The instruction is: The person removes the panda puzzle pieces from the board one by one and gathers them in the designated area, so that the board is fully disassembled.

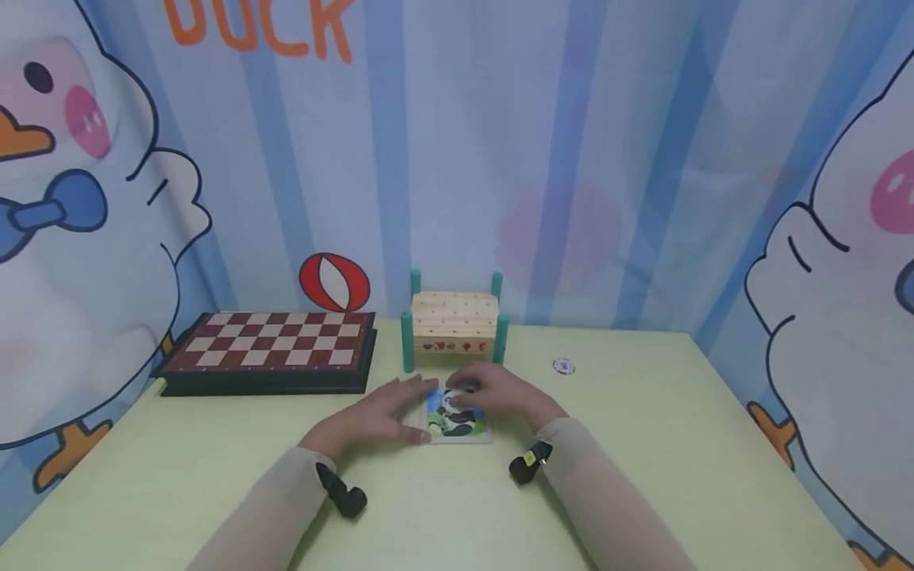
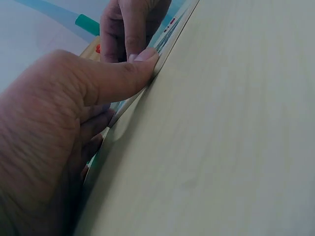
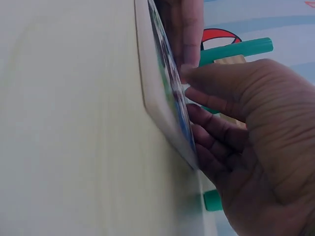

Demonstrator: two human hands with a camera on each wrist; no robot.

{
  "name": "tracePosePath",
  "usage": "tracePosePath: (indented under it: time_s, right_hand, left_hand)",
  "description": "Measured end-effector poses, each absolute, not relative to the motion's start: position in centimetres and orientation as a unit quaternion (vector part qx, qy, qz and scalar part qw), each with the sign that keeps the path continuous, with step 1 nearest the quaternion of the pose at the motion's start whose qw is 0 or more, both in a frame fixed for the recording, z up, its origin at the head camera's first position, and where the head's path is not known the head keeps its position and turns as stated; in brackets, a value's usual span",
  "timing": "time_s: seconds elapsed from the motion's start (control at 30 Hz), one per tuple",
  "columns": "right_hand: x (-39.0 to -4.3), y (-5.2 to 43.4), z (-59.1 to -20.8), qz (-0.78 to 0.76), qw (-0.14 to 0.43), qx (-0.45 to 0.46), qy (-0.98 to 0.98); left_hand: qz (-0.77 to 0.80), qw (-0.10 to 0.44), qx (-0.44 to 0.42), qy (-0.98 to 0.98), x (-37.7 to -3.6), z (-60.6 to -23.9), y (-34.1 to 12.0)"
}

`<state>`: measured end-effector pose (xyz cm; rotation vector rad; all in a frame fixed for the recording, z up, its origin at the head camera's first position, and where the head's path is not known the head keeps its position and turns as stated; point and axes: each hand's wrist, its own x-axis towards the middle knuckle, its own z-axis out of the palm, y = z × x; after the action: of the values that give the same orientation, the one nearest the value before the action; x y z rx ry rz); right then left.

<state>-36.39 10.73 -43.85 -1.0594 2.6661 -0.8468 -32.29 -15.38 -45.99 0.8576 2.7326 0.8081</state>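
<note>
At the lower centre of the head view, the left hand lies on the panda puzzle board, fingers straight, thumb pressed against its near edge. The right hand curls its fingers over the board's top, touching a piece there. Board lies flat on the green desk. Behind it stands a wooden peg box; a chessboard sits at middle left.
</note>
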Motion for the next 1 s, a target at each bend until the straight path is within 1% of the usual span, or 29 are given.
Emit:
tracePosePath:
  time_s: [0.27,0.57,0.87,1.0]
  right_hand:
    - [-36.77,10.07,-44.47,-0.31,0.086,-0.34,0.884]
    - [-36.5,10.2,-44.8,-0.332,0.074,-0.354,0.871]
    - [-36.31,10.09,-44.6,-0.317,0.069,-0.352,0.878]
    - [-36.49,9.94,-44.44,-0.317,0.082,-0.348,0.879]
  left_hand:
    - [0.256,0.081,0.28,0.922,-32.33,-45.83,-15.43]
    - [0.231,0.073,0.282,0.928,-32.37,-46.3,-15.35]
    - [0.231,0.062,0.279,0.93,-32.28,-46.52,-15.43]
    - [0.231,0.061,0.278,0.93,-32.39,-46.23,-15.39]
